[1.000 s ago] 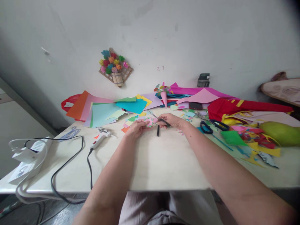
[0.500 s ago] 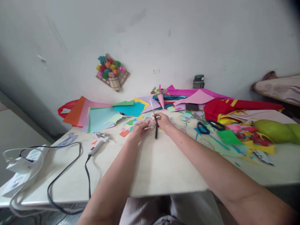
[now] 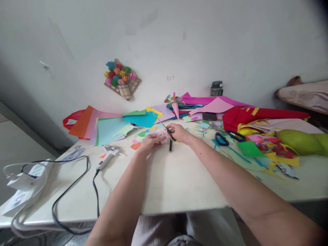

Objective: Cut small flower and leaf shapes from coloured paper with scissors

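Both my hands work at the far middle of the cream table (image 3: pixel 179 181). My left hand (image 3: pixel 150 140) pinches a small pink paper piece (image 3: pixel 162 137). Close beside it, my right hand (image 3: pixel 179 132) grips small black-handled scissors (image 3: pixel 169 135). Their thin blades point up and to the left, over the paper piece, and one black handle hangs down toward the table. Small coloured paper scraps (image 3: pixel 139 138) lie around both hands.
Coloured paper sheets (image 3: pixel 110 124) fan out at the back left. A white glue gun (image 3: pixel 106 159) with a black cord (image 3: pixel 74 177) lies at left. Blue-handled scissors (image 3: pixel 225 138), red fabric (image 3: pixel 256 118), paper offcuts and a green fruit (image 3: pixel 299 141) crowd the right side. A paper flower basket (image 3: pixel 120 77) hangs on the wall.
The scissors' blades have swung from near upright to slanting left over the pink piece. My left hand has drawn in closer to the right one. The camera barely moved.
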`<action>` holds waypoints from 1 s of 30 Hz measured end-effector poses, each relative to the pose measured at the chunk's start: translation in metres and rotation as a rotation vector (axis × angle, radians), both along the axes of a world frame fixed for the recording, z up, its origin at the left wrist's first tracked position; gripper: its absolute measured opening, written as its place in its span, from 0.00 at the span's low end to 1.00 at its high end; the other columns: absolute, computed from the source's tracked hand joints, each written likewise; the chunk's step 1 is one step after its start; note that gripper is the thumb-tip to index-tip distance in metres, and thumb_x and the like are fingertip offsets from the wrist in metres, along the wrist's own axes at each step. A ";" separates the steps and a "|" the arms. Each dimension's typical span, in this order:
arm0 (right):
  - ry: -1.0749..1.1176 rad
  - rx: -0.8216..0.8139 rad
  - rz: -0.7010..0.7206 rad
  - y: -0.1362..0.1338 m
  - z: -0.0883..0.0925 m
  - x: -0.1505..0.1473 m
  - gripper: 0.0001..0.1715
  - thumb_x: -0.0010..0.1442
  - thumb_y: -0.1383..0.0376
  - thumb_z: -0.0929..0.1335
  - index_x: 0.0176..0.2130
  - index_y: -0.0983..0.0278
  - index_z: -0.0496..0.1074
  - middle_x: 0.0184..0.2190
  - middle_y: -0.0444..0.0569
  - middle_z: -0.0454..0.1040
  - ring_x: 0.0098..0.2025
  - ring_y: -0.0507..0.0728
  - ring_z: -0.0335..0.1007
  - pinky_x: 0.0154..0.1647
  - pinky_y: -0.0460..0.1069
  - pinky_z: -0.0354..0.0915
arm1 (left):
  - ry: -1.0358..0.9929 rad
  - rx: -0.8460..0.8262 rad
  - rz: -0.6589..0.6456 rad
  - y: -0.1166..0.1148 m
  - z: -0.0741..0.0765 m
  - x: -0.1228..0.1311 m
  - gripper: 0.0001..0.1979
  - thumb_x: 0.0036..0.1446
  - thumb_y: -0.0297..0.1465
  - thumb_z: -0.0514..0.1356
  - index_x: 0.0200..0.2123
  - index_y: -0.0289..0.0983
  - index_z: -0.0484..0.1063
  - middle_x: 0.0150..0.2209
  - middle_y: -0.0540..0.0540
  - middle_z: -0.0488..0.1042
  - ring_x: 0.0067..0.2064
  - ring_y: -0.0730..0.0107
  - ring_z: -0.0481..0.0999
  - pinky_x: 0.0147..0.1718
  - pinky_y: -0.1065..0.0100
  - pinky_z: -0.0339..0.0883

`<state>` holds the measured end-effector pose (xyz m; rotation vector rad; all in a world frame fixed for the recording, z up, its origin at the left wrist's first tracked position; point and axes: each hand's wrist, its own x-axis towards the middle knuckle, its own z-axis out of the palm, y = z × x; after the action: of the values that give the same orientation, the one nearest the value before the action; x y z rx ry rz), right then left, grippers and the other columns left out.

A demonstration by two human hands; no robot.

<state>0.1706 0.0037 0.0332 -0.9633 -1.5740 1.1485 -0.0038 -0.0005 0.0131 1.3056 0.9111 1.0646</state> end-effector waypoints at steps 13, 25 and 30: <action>0.067 -0.106 -0.102 -0.002 0.001 0.002 0.15 0.49 0.63 0.71 0.34 0.64 0.64 0.19 0.41 0.70 0.18 0.48 0.64 0.16 0.42 0.53 | -0.231 0.015 0.235 0.008 0.000 -0.001 0.18 0.35 0.37 0.72 0.21 0.34 0.67 0.22 0.50 0.73 0.27 0.72 0.76 0.34 0.70 0.70; 0.009 -0.105 0.089 -0.012 -0.013 -0.021 0.20 0.52 0.51 0.69 0.35 0.64 0.65 0.22 0.42 0.70 0.19 0.48 0.66 0.12 0.41 0.52 | -0.461 0.097 0.415 0.003 0.010 0.015 0.22 0.32 0.37 0.72 0.23 0.36 0.62 0.19 0.53 0.71 0.33 0.61 0.80 0.35 0.66 0.70; 0.015 -0.119 0.097 -0.015 -0.013 -0.021 0.22 0.53 0.49 0.68 0.36 0.64 0.66 0.23 0.42 0.70 0.20 0.47 0.65 0.12 0.41 0.52 | -0.461 0.099 0.442 0.003 0.011 0.017 0.22 0.33 0.37 0.72 0.23 0.36 0.62 0.19 0.53 0.71 0.33 0.60 0.80 0.34 0.66 0.70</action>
<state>0.1498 -0.0112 0.0199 -0.9623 -1.5685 1.3265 0.0135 0.0021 0.0239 0.8904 0.8137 1.6903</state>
